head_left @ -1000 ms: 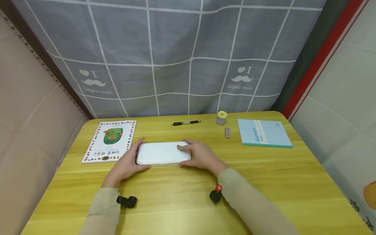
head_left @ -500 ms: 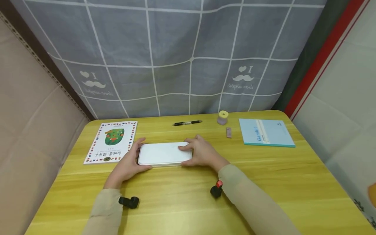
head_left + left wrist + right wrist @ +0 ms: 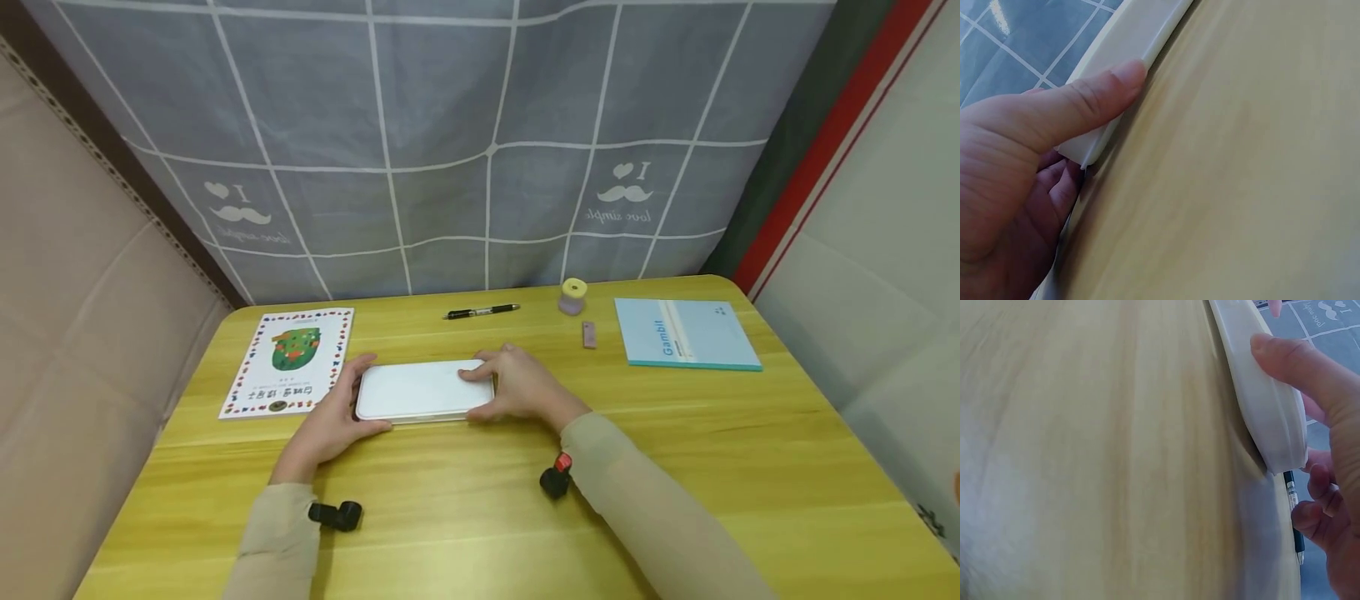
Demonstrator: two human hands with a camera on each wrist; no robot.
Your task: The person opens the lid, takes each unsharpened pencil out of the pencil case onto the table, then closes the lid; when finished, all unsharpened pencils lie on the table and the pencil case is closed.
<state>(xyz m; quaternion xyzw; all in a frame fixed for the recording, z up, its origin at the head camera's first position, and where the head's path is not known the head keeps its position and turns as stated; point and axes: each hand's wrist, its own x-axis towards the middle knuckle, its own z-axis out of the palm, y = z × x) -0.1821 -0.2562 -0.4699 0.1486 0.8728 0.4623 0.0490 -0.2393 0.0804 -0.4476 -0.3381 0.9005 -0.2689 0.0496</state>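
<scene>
A flat white pencil box (image 3: 424, 392) with rounded corners and a seam along its sides lies lengthwise across the middle of the table. My left hand (image 3: 330, 429) holds its left end, thumb along the near side and fingers around the far side. In the left wrist view, that thumb presses the side of the box (image 3: 1141, 37). At the right end my right hand (image 3: 528, 390) grips the box, thumb at the near side and one finger bent over the top. The right wrist view has the right hand (image 3: 1329, 394) with its thumb against the box's side (image 3: 1260, 394).
A white booklet (image 3: 288, 362) lies left of the box on the wooden table (image 3: 450, 517). Behind are a black pen (image 3: 482, 312), a yellow-topped roll-shaped item (image 3: 572, 296) and a small pinkish eraser-like block (image 3: 588, 335). A light-blue notebook (image 3: 686, 333) lies at right.
The fingers of my right hand have bent a little more, knuckles raised over the box's right end. Both hands stay on the box; the head view has shifted slightly.
</scene>
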